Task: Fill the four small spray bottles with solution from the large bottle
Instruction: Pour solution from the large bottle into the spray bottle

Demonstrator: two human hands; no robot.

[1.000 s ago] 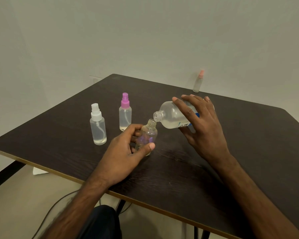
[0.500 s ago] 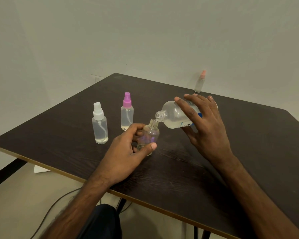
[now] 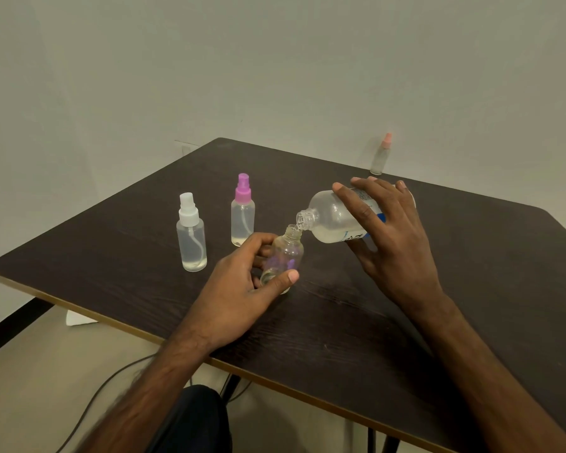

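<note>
Toward the near edge of the dark table (image 3: pixel 340 338), the left hand (image 3: pixel 239 292) has thumb and fingers wrapped round the uncapped small bottle (image 3: pixel 286 253). Just beyond, the right hand (image 3: pixel 396 243) grasps the large bottle (image 3: pixel 330 220), which is tipped almost level with its open mouth right at the small bottle's neck. Further left, a white-capped spray bottle (image 3: pixel 192 237) and a pink-capped spray bottle (image 3: pixel 242 217) stand upright, and a peach-capped spray bottle (image 3: pixel 381 156) stands at the far edge.
</note>
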